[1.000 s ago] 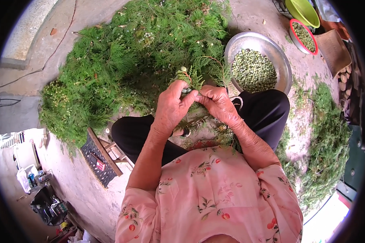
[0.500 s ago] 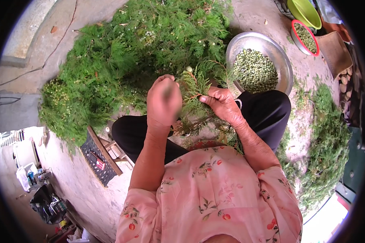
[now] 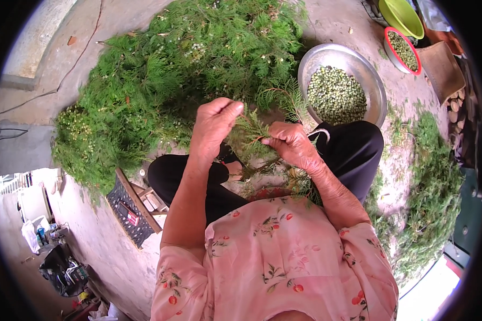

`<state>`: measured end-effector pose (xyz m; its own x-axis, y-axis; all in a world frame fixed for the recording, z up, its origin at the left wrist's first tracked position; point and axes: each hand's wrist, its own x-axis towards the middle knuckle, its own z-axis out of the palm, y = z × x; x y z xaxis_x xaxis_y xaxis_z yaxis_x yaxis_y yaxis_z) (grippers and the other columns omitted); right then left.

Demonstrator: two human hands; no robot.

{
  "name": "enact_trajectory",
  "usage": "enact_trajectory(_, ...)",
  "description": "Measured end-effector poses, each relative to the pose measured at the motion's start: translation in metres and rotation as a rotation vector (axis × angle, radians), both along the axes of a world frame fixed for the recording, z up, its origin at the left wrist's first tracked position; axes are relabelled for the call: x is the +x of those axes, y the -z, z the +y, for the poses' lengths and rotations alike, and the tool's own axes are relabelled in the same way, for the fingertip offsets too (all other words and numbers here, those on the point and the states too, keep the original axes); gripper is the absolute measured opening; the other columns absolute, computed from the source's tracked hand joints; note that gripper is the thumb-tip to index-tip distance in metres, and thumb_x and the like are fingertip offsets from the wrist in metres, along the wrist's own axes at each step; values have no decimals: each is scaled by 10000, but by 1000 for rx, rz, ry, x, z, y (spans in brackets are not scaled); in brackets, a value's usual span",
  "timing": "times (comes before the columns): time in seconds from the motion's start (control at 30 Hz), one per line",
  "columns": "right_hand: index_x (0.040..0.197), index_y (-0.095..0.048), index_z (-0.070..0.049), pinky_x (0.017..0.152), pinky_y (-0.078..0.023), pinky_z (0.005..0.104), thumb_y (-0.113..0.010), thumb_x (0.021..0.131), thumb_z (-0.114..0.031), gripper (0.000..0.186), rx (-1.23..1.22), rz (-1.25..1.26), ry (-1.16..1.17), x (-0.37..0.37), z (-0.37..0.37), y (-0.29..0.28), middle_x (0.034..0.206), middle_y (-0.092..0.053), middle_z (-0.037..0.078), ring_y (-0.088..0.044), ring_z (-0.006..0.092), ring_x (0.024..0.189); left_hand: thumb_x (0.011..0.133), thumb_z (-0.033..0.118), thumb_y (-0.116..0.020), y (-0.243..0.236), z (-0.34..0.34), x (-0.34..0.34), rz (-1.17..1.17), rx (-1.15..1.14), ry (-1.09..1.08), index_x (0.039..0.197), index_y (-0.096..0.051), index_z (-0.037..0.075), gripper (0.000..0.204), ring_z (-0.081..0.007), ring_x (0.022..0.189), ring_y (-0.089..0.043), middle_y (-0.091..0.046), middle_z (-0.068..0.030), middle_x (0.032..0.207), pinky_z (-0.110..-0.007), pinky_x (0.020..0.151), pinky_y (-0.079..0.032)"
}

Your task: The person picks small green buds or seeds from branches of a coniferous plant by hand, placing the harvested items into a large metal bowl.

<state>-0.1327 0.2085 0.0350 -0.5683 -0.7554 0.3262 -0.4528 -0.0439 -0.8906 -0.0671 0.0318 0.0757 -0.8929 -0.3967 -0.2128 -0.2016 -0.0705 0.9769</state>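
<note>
My right hand point(image 3: 293, 145) is closed round a green conifer sprig point(image 3: 253, 128), its thumb pressed on the reddish stem. The sprig's leafy end points left, toward my left hand point(image 3: 213, 129). That hand is closed in a pinch, thumb and fingertips meeting right at the sprig's tip; what lies between them is too small to make out. Just beyond my right knee stands a wide metal basin point(image 3: 379, 88), with a heap of small round green berries point(image 3: 337, 95) in it. Below my hands, more cut greenery hangs between my knees.
A large mound of conifer branches point(image 3: 160, 80) fills the far left. Beyond the basin are a red-rimmed bowl point(image 3: 386, 47) of berries and a lime-green basin point(image 3: 399, 18). Loose greenery point(image 3: 431, 187) lies at the right. By my left knee stands a low wooden stool point(image 3: 131, 206).
My left hand, blurred before, has come to the sprig's tip with its fingers pinched. My right hand has turned a little and lowered slightly, still holding the sprig.
</note>
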Motion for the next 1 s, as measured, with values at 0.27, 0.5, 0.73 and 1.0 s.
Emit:
enact_trajectory(0.27,605,-332,9,463,-289,327,-657,735,-54,356,110,-34,266,-8,19,19,555,-273,93,-256,221,507,834,132,-550,13,-37,-4,228,707,-416,881,-518,33,114,-102,544,-428,-489,-35,724,-213,390,-286)
enact_trajectory(0.5,611,-393,16,500,-357,340,-660,726,-86,309,77,-173,275,0,7,60,559,-374,126,-347,242,500,888,186,-477,31,3,-61,183,975,-708,889,-473,-26,211,-229,670,-526,-515,-108,743,-354,627,-529)
enact_trajectory(0.73,599,-368,24,486,-338,321,-655,744,-102,346,78,-281,318,-7,12,56,546,-326,108,-310,176,494,781,567,-468,-43,79,-112,206,794,7,1255,-241,-89,840,-354,1238,-282,-282,-262,1312,-464,1012,-262)
enact_trajectory(1.0,544,-436,-59,501,-309,215,-652,778,-79,318,-154,-742,343,-20,26,56,551,-357,-73,-299,34,545,852,210,-549,-9,30,-60,298,174,-258,1138,-467,-17,374,-194,925,-553,-575,-135,1021,-325,829,-433)
